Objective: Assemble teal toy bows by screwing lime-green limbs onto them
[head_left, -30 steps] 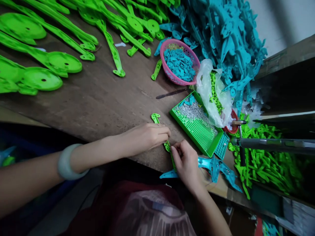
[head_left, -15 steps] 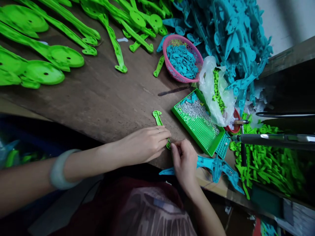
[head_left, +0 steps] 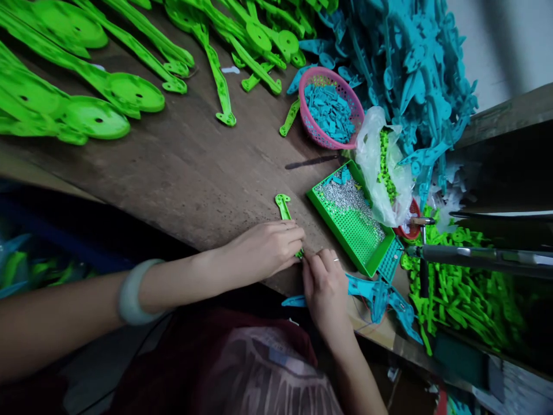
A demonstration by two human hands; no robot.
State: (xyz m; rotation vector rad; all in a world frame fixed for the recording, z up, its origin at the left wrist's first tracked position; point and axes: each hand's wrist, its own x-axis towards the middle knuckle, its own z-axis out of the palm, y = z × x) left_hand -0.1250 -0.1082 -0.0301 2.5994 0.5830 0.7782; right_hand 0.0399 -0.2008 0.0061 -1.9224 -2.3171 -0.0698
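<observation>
A slim, hooked green plastic part (head_left: 283,207) lies on the brown tabletop near its front edge. My left hand (head_left: 270,249), with a pale bangle on the wrist, lies across it with the fingers closed over its middle. Beside its near end, my right hand (head_left: 324,279) has thumb and fingers pinched together. Whatever is between those fingertips is too small or hidden to make out. Close to my right wrist, a blue plastic part (head_left: 375,294) with thin wires rests on the table edge.
A green tray (head_left: 341,222) of small metal pieces stands right of my hands. Behind it are a pink basket (head_left: 307,118) of blue pieces and a plastic bag (head_left: 369,144). A dark power screwdriver (head_left: 475,255) hangs at right. Green parts (head_left: 138,92) and blue parts (head_left: 406,69) are piled behind.
The whole view has shifted a little. My right hand has turned slightly at the part's near end, and its ring now shows. My left hand stays over the green part.
</observation>
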